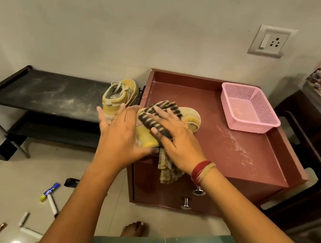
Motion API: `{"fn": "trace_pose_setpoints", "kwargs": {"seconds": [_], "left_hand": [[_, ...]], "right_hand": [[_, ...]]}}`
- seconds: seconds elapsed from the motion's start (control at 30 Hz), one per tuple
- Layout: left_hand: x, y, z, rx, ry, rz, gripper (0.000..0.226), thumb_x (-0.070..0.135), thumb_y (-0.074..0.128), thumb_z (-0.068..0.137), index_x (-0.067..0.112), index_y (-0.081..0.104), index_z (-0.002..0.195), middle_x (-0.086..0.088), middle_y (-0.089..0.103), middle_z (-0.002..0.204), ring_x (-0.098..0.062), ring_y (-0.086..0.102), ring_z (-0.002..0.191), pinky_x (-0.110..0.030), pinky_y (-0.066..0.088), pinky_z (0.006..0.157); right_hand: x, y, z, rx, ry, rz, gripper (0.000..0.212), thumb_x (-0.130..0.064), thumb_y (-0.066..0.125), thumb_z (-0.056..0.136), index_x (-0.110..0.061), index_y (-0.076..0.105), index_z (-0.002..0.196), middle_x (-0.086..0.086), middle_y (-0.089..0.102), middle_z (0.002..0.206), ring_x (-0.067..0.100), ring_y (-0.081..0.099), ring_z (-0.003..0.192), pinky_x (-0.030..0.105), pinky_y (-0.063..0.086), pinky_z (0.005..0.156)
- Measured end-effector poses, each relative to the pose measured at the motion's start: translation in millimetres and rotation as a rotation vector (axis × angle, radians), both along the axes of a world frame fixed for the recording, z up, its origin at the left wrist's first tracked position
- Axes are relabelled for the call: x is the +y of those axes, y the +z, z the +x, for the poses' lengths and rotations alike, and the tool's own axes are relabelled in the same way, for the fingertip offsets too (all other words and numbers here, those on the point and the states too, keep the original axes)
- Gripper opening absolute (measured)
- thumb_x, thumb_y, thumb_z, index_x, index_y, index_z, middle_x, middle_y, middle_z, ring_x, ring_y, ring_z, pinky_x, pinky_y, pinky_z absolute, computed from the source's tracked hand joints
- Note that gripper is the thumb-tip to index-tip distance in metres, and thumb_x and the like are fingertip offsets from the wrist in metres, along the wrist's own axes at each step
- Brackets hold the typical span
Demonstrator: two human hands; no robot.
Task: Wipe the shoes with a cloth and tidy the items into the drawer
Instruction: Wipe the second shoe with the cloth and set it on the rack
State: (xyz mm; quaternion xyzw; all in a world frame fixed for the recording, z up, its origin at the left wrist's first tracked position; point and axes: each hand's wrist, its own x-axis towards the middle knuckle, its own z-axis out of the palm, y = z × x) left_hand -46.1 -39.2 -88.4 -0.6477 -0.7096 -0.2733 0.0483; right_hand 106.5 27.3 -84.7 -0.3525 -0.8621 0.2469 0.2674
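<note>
Cloth (pixel 171 107) lies pressed under right fingers (pixel 166 115), atop the shoe (pixel 192 116).

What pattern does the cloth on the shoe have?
The cloth has dark-and-tan stripes; head view.

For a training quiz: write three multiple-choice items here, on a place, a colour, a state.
1. Where does the uncovered shoe stand? A. on the black rack B. on the floor C. in a drawer
2. What colour is the basket? A. blue B. pink C. green
3. The right hand is: A. idle B. holding a pen C. pressing the cloth on the covered shoe
Key: A, it sits on the rack; B, pink mesh; C, it lies flat on the cloth.
</note>
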Motion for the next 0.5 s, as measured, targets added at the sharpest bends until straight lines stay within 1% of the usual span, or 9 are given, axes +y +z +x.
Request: {"fn": "trace_pose_setpoints", "kwargs": {"seconds": [0.03, 0.1, 0.2, 0.23, 0.3, 0.33, 0.37, 0.43, 0.5], "left_hand": [[0, 1, 0, 0.029, 0.017, -0.002, 0.100, 0.070, 0.070, 0.060, 0.007, 0.043, 0.133, -0.006, 0.055, 0.131, -0.030, 0.044, 0.132, -0.062, -0.009, 0.108], [0, 4, 2, 0.054, 0.025, -0.004, 0.101, 0.076, 0.062, 0.059, 0.007, 0.045, 0.131, -0.007, 0.057, 0.128, -0.031, 0.047, 0.130, -0.065, -0.011, 0.105], [0, 6, 4, 0.063, 0.033, -0.002, 0.097, 0.078, 0.050, 0.063, 0.008, 0.047, 0.129, -0.006, 0.057, 0.128, -0.029, 0.048, 0.129, -0.069, -0.009, 0.104], [0, 6, 4, 0.066, 0.032, -0.006, 0.097, 0.078, 0.051, 0.063, 0.008, 0.046, 0.130, -0.006, 0.057, 0.128, -0.028, 0.048, 0.129, -0.069, -0.008, 0.105], [-1, 6, 3, 0.058, 0.021, -0.026, 0.102, 0.078, 0.061, 0.059, 0.008, 0.045, 0.131, -0.006, 0.057, 0.128, -0.027, 0.049, 0.128, -0.066, -0.009, 0.106], [-1, 6, 3, 0.046, 0.015, -0.036, 0.104, 0.078, 0.062, 0.057, 0.008, 0.044, 0.132, -0.006, 0.057, 0.127, -0.026, 0.049, 0.127, -0.064, -0.009, 0.108], [0, 6, 4, 0.033, 0.012, -0.037, 0.105, 0.079, 0.059, 0.056, 0.008, 0.043, 0.132, -0.005, 0.057, 0.126, -0.025, 0.049, 0.126, -0.063, -0.009, 0.108], [1, 7, 5, 0.009, 0.017, -0.023, 0.101, 0.078, 0.051, 0.057, 0.010, 0.043, 0.131, -0.003, 0.057, 0.125, -0.022, 0.050, 0.123, -0.063, -0.008, 0.109], [1, 8, 4, 0.004, 0.024, -0.019, 0.100, 0.078, 0.055, 0.058, 0.010, 0.043, 0.131, -0.003, 0.057, 0.125, -0.022, 0.051, 0.122, -0.062, -0.009, 0.110]], "right_hand": [[3, 1, 1, 0.001, -0.054, -0.018, 0.042, -0.042, 0.039, 0.097, -0.034, 0.039, 0.138, -0.010, 0.029, 0.151, 0.014, 0.014, 0.143, 0.044, 0.005, 0.118], [6, 3, 1, -0.011, -0.166, -0.073, 0.045, -0.044, 0.038, 0.097, -0.032, 0.037, 0.140, -0.008, 0.027, 0.152, 0.015, 0.009, 0.144, 0.048, 0.007, 0.117], [0, 0, -2, 0.029, -0.035, -0.093, 0.044, -0.043, 0.039, 0.097, -0.031, 0.038, 0.140, -0.009, 0.028, 0.152, 0.014, 0.011, 0.144, 0.039, 0.004, 0.116], [1, -1, -1, 0.038, -0.029, -0.090, 0.045, -0.046, 0.036, 0.096, -0.032, 0.039, 0.139, -0.009, 0.030, 0.151, 0.013, 0.013, 0.144, 0.039, 0.004, 0.116], [8, 0, 4, 0.013, -0.172, -0.084, 0.051, -0.054, 0.030, 0.094, -0.031, 0.039, 0.139, -0.010, 0.030, 0.151, 0.014, 0.013, 0.144, 0.046, 0.007, 0.118], [10, 1, 6, -0.010, -0.235, -0.085, 0.050, -0.052, 0.032, 0.094, -0.031, 0.038, 0.140, -0.009, 0.029, 0.152, 0.015, 0.011, 0.144, 0.048, 0.009, 0.117], [8, 0, 5, -0.014, -0.226, -0.080, 0.048, -0.047, 0.035, 0.096, -0.030, 0.037, 0.140, -0.009, 0.028, 0.152, 0.016, 0.010, 0.144, 0.047, 0.009, 0.118], [0, -3, 1, 0.004, -0.069, -0.047, 0.044, -0.041, 0.038, 0.097, -0.031, 0.037, 0.141, -0.008, 0.029, 0.152, 0.015, 0.011, 0.144, 0.039, 0.006, 0.117], [2, -4, 2, 0.026, -0.033, -0.042, 0.044, -0.043, 0.037, 0.097, -0.032, 0.037, 0.140, -0.009, 0.030, 0.151, 0.014, 0.014, 0.143, 0.039, 0.006, 0.117]]}}
